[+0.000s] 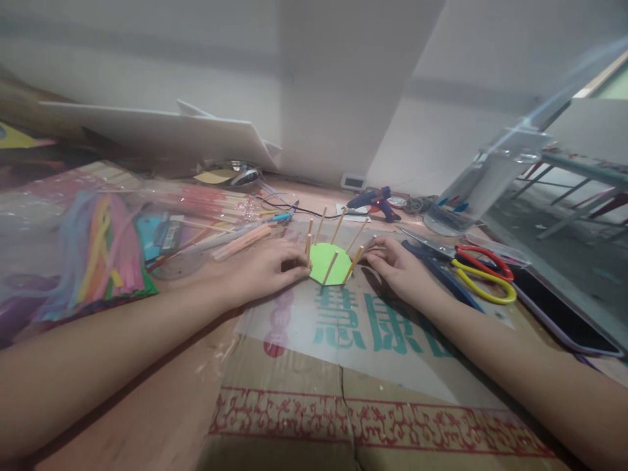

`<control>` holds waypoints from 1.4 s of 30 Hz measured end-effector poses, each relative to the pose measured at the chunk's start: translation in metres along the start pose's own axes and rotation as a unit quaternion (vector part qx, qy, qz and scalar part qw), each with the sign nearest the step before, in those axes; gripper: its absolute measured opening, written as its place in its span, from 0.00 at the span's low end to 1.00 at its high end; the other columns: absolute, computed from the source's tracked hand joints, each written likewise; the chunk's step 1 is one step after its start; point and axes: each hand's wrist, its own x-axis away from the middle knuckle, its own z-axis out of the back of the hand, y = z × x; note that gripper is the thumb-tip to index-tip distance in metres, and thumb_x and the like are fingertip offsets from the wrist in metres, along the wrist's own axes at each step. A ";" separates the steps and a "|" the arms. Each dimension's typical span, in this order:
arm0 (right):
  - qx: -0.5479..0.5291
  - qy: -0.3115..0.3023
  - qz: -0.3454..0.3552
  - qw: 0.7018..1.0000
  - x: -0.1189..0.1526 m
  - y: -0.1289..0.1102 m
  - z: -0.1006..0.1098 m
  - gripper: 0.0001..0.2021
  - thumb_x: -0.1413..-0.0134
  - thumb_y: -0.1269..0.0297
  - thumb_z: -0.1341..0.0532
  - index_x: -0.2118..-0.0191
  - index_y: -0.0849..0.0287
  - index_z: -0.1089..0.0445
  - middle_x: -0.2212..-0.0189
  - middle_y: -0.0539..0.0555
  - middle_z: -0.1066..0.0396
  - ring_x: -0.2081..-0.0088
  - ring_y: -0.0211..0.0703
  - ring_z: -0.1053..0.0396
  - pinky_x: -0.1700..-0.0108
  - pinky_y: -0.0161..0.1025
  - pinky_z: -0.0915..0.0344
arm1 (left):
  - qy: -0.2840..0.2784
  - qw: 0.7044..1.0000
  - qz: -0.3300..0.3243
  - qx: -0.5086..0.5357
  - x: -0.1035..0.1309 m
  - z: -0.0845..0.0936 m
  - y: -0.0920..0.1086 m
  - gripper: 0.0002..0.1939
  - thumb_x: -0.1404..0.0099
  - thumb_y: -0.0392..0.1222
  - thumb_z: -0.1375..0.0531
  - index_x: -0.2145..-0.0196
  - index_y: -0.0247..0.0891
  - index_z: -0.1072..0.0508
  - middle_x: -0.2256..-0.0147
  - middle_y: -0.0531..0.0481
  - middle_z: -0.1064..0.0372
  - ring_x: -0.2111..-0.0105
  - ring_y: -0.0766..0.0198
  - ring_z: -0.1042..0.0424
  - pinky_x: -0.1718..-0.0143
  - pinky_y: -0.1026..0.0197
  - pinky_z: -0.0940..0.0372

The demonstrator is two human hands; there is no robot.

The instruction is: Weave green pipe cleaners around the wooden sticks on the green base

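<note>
A bright green many-sided disc (330,263) lies on a plastic sheet in front of me, with several thin wooden sticks (338,226) standing around its edge, some leaning outward. My left hand (269,267) is at the disc's left edge, its thumb and forefinger closed on the rim beside a stick. On the right side, my right hand (398,265) has bent fingers, thumb and forefinger pinched at a slanting wooden stick (367,245); the fingers partly hide its lower end.
Behind the disc lies a blue glue gun (375,201) with a red light. Red-and-yellow-handled scissors (483,271), a phone (564,307) and a clear water container (458,190) are at right. Colourful pipe cleaners (101,245) and bagged sticks (196,199) spread at left.
</note>
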 end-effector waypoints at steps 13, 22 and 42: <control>0.066 0.119 0.046 0.990 0.003 -0.017 0.001 0.07 0.40 0.59 0.40 0.61 0.53 0.38 0.67 0.51 0.28 0.63 0.44 0.27 0.57 0.44 0.31 | -0.003 1.000 -0.005 -0.010 -0.002 -0.002 -0.001 0.08 0.31 0.43 0.42 0.61 0.39 0.23 0.60 0.48 0.24 0.57 0.60 0.28 0.53 0.57 0.36; 0.310 0.076 0.248 0.915 0.051 -0.090 -0.007 0.03 0.39 0.63 0.38 0.63 0.52 0.26 0.74 0.49 0.26 0.75 0.38 0.32 0.73 0.36 0.37 | 0.004 1.000 -0.025 -0.008 0.000 -0.009 0.013 0.09 0.31 0.42 0.40 0.64 0.38 0.21 0.65 0.50 0.22 0.63 0.63 0.26 0.59 0.60 0.37; 0.318 -0.054 0.090 0.942 0.037 -0.051 -0.031 0.12 0.38 0.59 0.40 0.54 0.56 0.24 0.72 0.53 0.21 0.76 0.39 0.28 0.74 0.35 0.34 | -0.002 1.000 -0.016 0.020 0.006 -0.016 0.018 0.06 0.33 0.41 0.39 0.63 0.43 0.21 0.65 0.53 0.21 0.64 0.63 0.26 0.61 0.60 0.37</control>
